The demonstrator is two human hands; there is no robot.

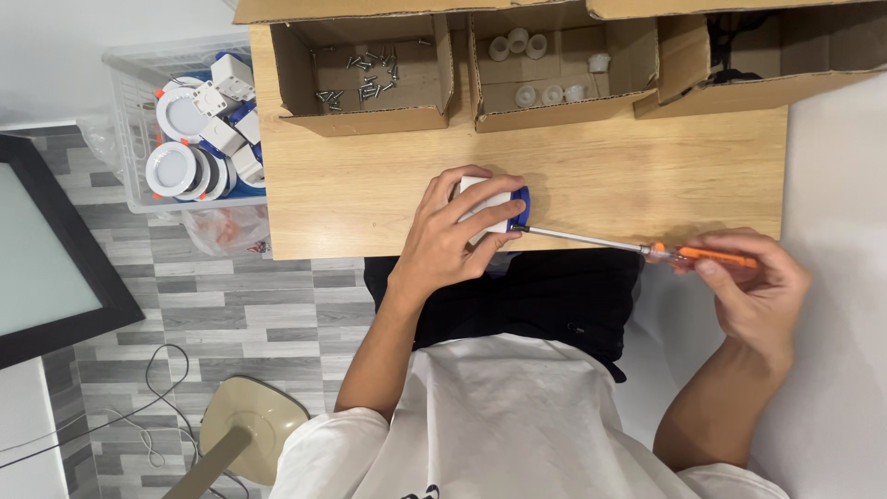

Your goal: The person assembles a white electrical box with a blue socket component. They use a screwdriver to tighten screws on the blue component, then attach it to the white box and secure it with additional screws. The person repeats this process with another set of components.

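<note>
Midway, apparently: left hand (450, 242) clamps white-and-blue box (494, 208); right hand (753, 286), at three o'clock, grips screwdriver (637, 247), tip at box. Screws (365, 79) at eleven o'clock remain.

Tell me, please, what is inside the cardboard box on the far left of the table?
The leftmost cardboard box holds loose metal screws, scattered on its floor. Its near wall hides the front strip of the floor, so anything lying there cannot be seen.

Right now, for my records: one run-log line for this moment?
left hand: holds white-blue box | right hand: holds orange screwdriver, tip at box | on wooden table
</note>
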